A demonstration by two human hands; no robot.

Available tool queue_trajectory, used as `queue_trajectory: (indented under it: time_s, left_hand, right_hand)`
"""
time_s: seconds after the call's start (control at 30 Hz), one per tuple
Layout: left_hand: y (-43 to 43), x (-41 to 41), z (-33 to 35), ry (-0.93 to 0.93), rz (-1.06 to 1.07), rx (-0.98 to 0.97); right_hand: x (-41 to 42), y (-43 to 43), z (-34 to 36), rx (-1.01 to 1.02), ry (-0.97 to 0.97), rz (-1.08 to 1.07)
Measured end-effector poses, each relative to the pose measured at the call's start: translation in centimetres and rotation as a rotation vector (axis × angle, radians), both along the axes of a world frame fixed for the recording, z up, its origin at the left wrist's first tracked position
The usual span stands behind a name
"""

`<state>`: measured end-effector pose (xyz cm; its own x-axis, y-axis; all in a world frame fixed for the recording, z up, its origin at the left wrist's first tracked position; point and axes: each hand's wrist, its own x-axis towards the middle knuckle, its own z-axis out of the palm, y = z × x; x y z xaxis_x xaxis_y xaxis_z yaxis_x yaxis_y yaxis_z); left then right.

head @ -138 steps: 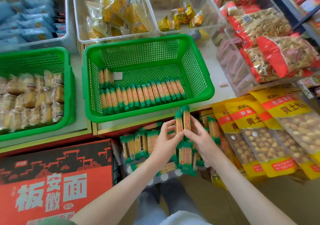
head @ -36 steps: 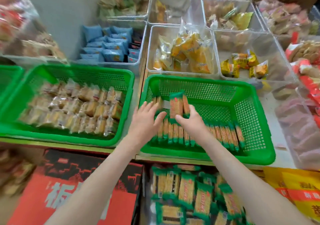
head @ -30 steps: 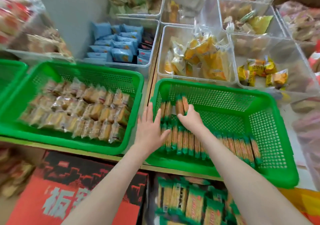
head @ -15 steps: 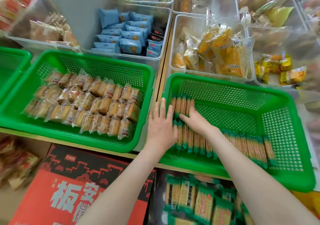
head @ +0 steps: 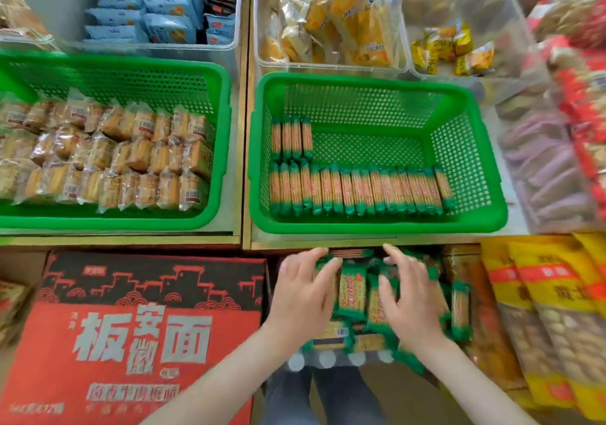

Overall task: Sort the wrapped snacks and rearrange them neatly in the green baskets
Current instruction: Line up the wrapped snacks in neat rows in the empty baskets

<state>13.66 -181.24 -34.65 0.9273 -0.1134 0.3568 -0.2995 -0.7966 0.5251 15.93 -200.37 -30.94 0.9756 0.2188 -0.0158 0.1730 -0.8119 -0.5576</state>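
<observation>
Four cracker packets (head: 292, 137) stood on edge in the back left corner of the right green basket (head: 377, 224), starting a second row. A full row (head: 360, 192) ran along its front edge, nearly wall to wall. The left green basket (head: 114, 221) held wrapped cakes (head: 108, 159) packed in rows. More of the same green-wrapped crackers lay in a loose heap (head: 352, 293) below the front edge of the shelf, beside a red carton (head: 131, 326).

Left hand (head: 301, 293) and right hand (head: 410, 300) were both low on the heap, palms down, fingers spread wide over the packets. The right hand was blurred; as far as could be read, neither hand had closed round a packet.

Step judged: fetching the next handful for the back row, which was bare to the right of the four. Next move called for gathering a few packets and squaring them face to face. They would then go over the basket's front rim and down on edge, touching the fourth packet and facing the same way.
</observation>
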Motion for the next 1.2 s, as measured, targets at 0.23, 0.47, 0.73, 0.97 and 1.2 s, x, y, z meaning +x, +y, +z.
queue_trajectory:
  time_s: [0.23, 0.47, 0.73, 0.97, 1.2]
  left_hand:
    - [-4.8, -3.1, -4.9, 0.850, 0.074, 0.138]
    - [-5.9, -1.5, -4.5, 1.020, 0.218, -0.080]
    - [-3.4, -2.9, -3.2, 0.968, 0.331, -0.613]
    - [-0.3, -4.4, 0.0, 0.970, 0.354, -0.916]
    - [1.0, -4.0, 4.0, 0.871, 0.195, -1.060]
  right_hand:
    - [-5.1, -0.6, -5.2, -0.180, 0.369, -0.051]
    - [-3.2, 2.4, -6.9, -0.477, 0.393, -0.057]
    - [-2.3, 4.0, -6.5, -0.569, 0.414, -0.105]
    - [-1.3, 5.2, -5.1, -0.377, 0.539, -0.156]
    - [-1.4, 4.2, 2.6, 0.626, 0.688, -0.237]
